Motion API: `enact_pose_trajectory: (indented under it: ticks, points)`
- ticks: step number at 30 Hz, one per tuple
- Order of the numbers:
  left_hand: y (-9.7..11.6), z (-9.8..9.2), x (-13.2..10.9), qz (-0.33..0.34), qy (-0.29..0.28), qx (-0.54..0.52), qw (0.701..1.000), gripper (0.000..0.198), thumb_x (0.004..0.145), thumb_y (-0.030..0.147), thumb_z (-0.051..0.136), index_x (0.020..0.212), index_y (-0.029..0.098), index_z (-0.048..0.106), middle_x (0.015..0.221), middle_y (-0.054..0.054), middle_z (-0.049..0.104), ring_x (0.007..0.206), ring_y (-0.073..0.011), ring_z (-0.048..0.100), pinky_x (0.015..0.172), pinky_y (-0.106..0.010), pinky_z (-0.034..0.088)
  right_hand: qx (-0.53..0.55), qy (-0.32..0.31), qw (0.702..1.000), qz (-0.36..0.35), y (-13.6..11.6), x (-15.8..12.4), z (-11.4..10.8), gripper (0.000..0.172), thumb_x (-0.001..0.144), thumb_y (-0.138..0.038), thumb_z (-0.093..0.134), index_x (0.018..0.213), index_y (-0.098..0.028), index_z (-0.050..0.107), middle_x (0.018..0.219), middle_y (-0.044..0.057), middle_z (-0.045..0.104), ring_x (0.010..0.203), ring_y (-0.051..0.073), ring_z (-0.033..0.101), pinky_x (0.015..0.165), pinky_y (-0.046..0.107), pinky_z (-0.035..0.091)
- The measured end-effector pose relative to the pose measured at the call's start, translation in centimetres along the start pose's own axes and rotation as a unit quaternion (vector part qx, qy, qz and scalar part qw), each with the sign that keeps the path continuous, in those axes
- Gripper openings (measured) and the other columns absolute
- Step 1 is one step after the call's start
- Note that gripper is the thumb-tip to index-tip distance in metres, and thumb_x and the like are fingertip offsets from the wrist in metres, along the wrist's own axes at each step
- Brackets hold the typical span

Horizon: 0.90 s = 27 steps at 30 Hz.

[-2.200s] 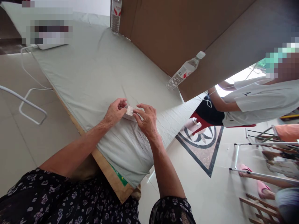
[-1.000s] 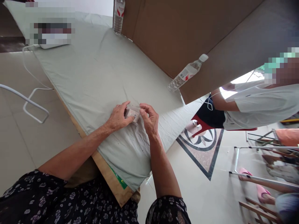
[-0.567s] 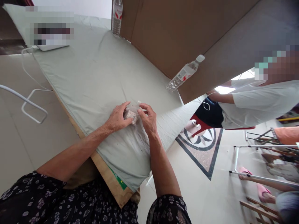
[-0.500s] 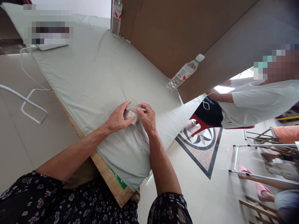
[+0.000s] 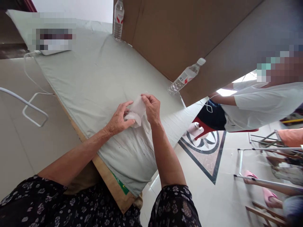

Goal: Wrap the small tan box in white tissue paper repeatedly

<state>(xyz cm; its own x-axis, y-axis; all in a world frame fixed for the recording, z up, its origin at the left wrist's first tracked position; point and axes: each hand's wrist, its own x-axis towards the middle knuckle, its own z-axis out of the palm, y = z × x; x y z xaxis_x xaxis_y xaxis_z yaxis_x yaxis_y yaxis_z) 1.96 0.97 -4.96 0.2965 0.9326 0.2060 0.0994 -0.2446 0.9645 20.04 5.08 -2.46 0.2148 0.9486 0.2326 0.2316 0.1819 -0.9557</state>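
Observation:
Between my hands is a thin, whitish, see-through sheet (image 5: 138,105), its lower end bunched up; I cannot tell whether it is plastic or tissue. My left hand (image 5: 120,118) curls around the bunched end, thumb lying on it. With thumb and fingertips my right hand (image 5: 152,107) pinches the upper right edge, so the sheet is drawn up between the two hands. Any small item inside the bunched part is hidden. Both hands are just above the pale green tablecloth (image 5: 94,82), near the table's corner.
A large cardboard panel (image 5: 165,37) stands across the table. One clear bottle (image 5: 118,20) is upright by it, another bottle (image 5: 187,76) leans against its near end. A white-shirted person (image 5: 258,101) sits at right. A white cable (image 5: 30,107) hangs at left.
My right hand has moved up and slightly right, stretching the whitish sheet out. The small printed item seen at my left thumb is now covered by the sheet.

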Motion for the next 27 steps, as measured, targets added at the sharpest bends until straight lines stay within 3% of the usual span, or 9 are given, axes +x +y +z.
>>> enact_pose_trajectory:
  ticks: [3,7,12,14,16,19,21,24,27]
  points:
    - [0.2,-0.2,0.1,-0.041,-0.002,-0.023,0.999,0.064,0.073,0.042,0.072,0.132,0.020,0.059,0.129,-0.012,0.063,0.115,-0.0266,0.064,0.103,-0.045,0.054,0.019,0.011,0.999,0.024,0.4,1.5,0.0,0.033,0.084,-0.054,0.068,0.084,-0.021,0.069,0.077,-0.002,0.064,0.070,0.013,0.055,0.066,0.027,0.048]
    - [0.1,-0.3,0.5,-0.084,-0.005,-0.023,0.996,0.054,0.069,0.045,0.075,0.116,0.019,0.068,0.111,-0.009,0.068,0.108,-0.0258,0.066,0.101,-0.044,0.055,-0.006,0.022,0.999,0.049,1.0,2.6,-0.5,0.032,0.085,-0.052,0.066,0.078,-0.021,0.064,0.073,-0.003,0.058,0.068,0.012,0.051,0.063,0.026,0.044]
    - [0.2,-0.4,0.7,-0.117,-0.005,-0.040,0.992,0.051,0.069,0.045,0.071,0.111,0.016,0.072,0.104,-0.010,0.070,0.109,-0.0270,0.066,0.100,-0.044,0.055,-0.045,0.109,0.993,0.020,0.6,0.2,-2.4,0.031,0.086,-0.053,0.061,0.093,-0.023,0.062,0.082,-0.001,0.063,0.074,0.014,0.057,0.068,0.028,0.048]
    - [0.3,-0.5,0.7,-0.121,-0.010,-0.044,0.992,0.053,0.068,0.043,0.069,0.113,0.015,0.072,0.105,-0.010,0.069,0.105,-0.0262,0.066,0.097,-0.043,0.055,-0.085,0.091,0.992,0.002,-0.4,-1.7,-2.7,0.032,0.087,-0.055,0.062,0.091,-0.024,0.061,0.080,-0.002,0.063,0.071,0.014,0.057,0.068,0.029,0.049]
    - [0.4,-0.6,0.6,-0.126,-0.018,-0.052,0.990,0.060,0.066,0.040,0.067,0.120,0.014,0.070,0.103,-0.009,0.069,0.098,-0.0248,0.066,0.092,-0.042,0.056,-0.163,0.030,0.986,0.001,-1.5,-3.4,-2.2,0.035,0.087,-0.059,0.065,0.087,-0.024,0.061,0.074,-0.002,0.063,0.068,0.015,0.057,0.069,0.030,0.049]
    - [0.2,-0.7,0.5,-0.112,-0.017,-0.061,0.992,0.067,0.063,0.035,0.064,0.127,0.014,0.068,0.104,-0.008,0.070,0.099,-0.0244,0.065,0.091,-0.039,0.056,-0.309,-0.021,0.951,0.010,-2.4,-4.8,-0.4,0.040,0.083,-0.060,0.072,0.100,-0.023,0.065,0.078,0.001,0.068,0.072,0.019,0.063,0.074,0.035,0.050]
    - [0.1,-0.7,0.5,-0.103,-0.015,-0.061,0.993,0.069,0.062,0.032,0.063,0.128,0.014,0.068,0.106,-0.008,0.071,0.099,-0.0240,0.065,0.089,-0.037,0.056,-0.375,-0.026,0.926,0.020,-2.2,-4.8,0.5,0.038,0.083,-0.050,0.075,0.106,-0.022,0.067,0.084,0.005,0.072,0.077,0.023,0.066,0.076,0.037,0.050]
    - [0.1,-0.7,0.6,-0.112,-0.029,-0.065,0.991,0.073,0.063,0.034,0.063,0.133,0.011,0.065,0.105,-0.009,0.071,0.091,-0.0224,0.066,0.081,-0.035,0.056,-0.399,-0.020,0.916,0.021,-1.1,-4.3,0.4,0.009,0.085,-0.029,0.065,0.091,-0.024,0.069,0.078,0.005,0.072,0.075,0.023,0.066,0.075,0.036,0.048]
    - [0.3,-0.5,0.6,-0.104,-0.031,-0.060,0.992,0.076,0.066,0.040,0.067,0.135,0.011,0.062,0.114,-0.012,0.070,0.092,-0.0217,0.066,0.081,-0.035,0.056,-0.335,0.013,0.942,0.017,-0.2,-4.3,-1.1,0.010,0.084,-0.025,0.055,0.079,-0.024,0.064,0.073,0.001,0.070,0.069,0.019,0.060,0.073,0.033,0.045]
